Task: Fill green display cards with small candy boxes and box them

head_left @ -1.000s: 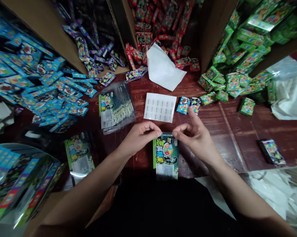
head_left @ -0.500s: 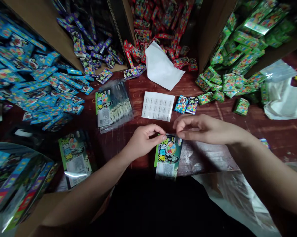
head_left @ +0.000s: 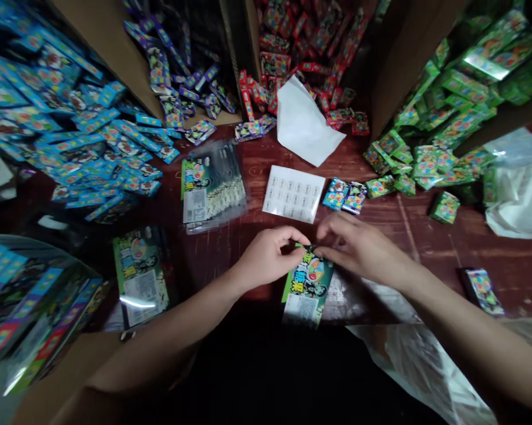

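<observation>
A flat candy package [head_left: 309, 284], printed green and black with a white label, lies at the table's front edge. My left hand [head_left: 274, 255] pinches its top edge between thumb and fingertips. At the top right part of that edge, my right hand [head_left: 358, 245] has its thumb and fingers closed on the package; the fingertips are partly hidden. Just beyond the hands lies a white sheet of round clear stickers [head_left: 293, 193]. Beside the sheet sit a small blue candy box [head_left: 335, 193] and a small purple candy box [head_left: 355, 197].
Behind are heaps of blue [head_left: 110, 141], purple [head_left: 188, 88], red [head_left: 312, 65] and green boxes [head_left: 460, 94], split by cardboard walls. A stack of flat packages [head_left: 212, 186] lies left of the stickers, another package [head_left: 142, 277] nearer. White paper [head_left: 305, 121] lies behind the stickers.
My right hand has come down and left onto the package's top edge, its fingers now closer together. My left hand keeps its pinch. The whole view has shifted slightly.
</observation>
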Demonstrator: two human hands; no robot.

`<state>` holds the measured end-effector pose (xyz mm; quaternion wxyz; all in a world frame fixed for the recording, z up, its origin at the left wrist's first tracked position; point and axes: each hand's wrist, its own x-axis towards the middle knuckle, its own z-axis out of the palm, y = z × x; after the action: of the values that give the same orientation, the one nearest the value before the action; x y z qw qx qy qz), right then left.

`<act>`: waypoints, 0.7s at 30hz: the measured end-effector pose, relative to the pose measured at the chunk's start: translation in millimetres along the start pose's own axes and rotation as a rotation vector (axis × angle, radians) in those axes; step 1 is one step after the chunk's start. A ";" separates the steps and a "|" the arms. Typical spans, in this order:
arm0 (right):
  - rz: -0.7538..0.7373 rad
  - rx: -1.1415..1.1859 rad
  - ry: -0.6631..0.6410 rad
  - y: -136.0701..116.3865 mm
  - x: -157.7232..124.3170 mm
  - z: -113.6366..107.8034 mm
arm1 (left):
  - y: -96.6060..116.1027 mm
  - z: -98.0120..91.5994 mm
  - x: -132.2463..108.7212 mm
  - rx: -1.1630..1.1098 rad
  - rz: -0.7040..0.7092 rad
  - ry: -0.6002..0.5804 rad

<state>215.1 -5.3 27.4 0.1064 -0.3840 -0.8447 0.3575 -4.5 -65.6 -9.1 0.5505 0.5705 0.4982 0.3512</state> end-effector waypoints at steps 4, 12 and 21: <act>-0.100 0.037 -0.046 1.6 -0.6 14.1 | -2.7 -8.6 -18.2 0.022 0.005 0.096; -0.309 0.385 -0.008 -97.4 150.7 95.5 | 38.2 -89.8 -120.1 0.621 -0.061 0.778; -0.424 0.026 -0.101 -148.4 211.4 142.7 | -40.0 -119.1 -168.9 1.150 -0.543 0.841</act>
<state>-79.0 6.7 6.2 0.1420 -0.1779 -0.9060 0.3569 -168.2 -197.8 -5.7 -0.0023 0.4428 0.8933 0.0764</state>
